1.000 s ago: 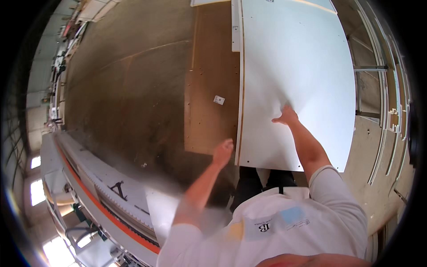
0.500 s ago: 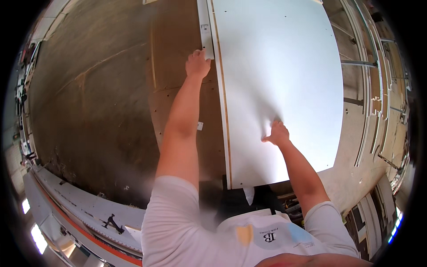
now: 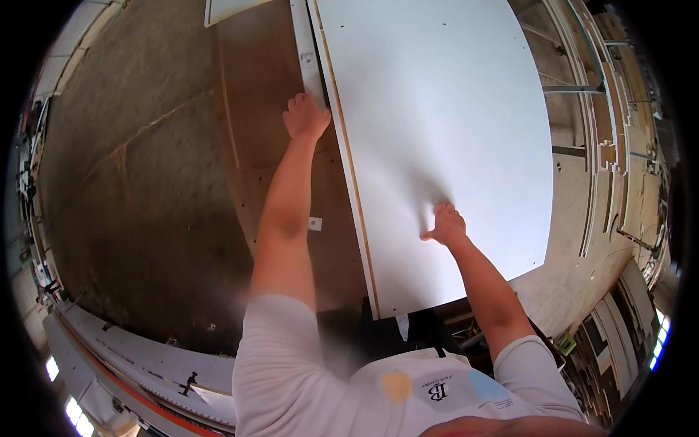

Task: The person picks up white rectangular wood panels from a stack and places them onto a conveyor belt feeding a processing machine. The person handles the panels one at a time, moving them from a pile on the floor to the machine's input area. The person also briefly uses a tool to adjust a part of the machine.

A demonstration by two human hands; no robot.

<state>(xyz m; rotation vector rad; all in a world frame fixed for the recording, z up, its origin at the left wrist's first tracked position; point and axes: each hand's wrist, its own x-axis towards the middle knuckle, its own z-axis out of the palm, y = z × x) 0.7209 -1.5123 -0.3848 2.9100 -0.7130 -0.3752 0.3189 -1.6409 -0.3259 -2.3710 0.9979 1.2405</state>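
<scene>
My left hand reaches forward to the near end of a narrow white strip of board. Its fingers are curled over that end, which they mostly hide. The strip runs along the left edge of a large white panel, with a thin dark gap between them. A tan line follows the panel's left edge, and small dark holes dot its surface. On the panel's near half rests my right hand, thumb and fingers apart, holding nothing. Beneath the strip lies a brown board with a small white label.
Another white panel pokes in at the upper left. Lower left stands a long grey machine bed with an orange stripe and a black clamp-like part. Long boards lie at the right; stacked offcuts stand lower right.
The whole view has shifted, so panel and strip appear farther left and lower. My left hand stays at the strip's end and covers more of it. My right hand remains on the panel.
</scene>
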